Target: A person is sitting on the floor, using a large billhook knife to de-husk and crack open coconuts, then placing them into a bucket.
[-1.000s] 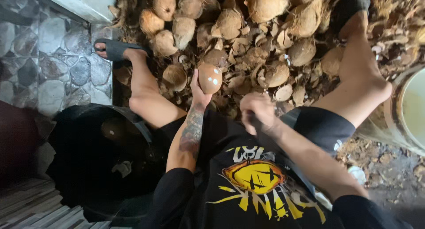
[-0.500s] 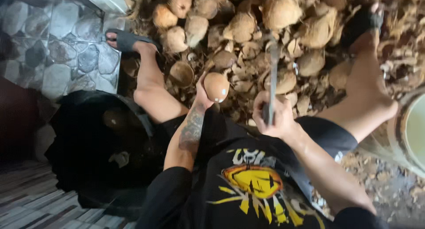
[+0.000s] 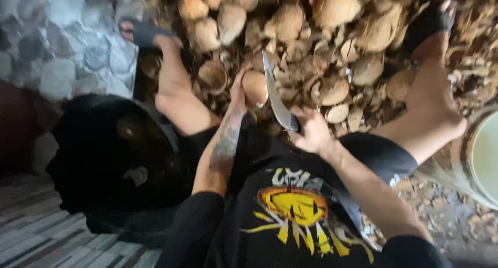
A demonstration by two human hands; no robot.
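A round brown coconut (image 3: 255, 87) is held up in the left hand (image 3: 239, 92), in front of the knees and above the near edge of the heap of coconuts and husks (image 3: 332, 45) on the ground. The grip of that hand is closed about the coconut's left and lower side; the fingers are curled behind the shell and mostly hidden, so only the thumb side and the tattooed forearm are seen.

A long knife (image 3: 275, 94) is clasped in the right hand (image 3: 311, 134). That grip is fully shut around the dark handle, with the knuckles turned upward. The pale blade is raised steeply and tilted slightly to the left, its flat lying just beside the right side of the coconut; whether the edge is touching the shell cannot be told, since the picture is blurred there.

Both bare legs are spread to either side of the heap, each foot in a dark sandal. A large black tub (image 3: 119, 159) is seen by the left leg on the stone-paved floor, and the rim of a pale bucket (image 3: 474, 159) is seen at the right edge beside the right knee.
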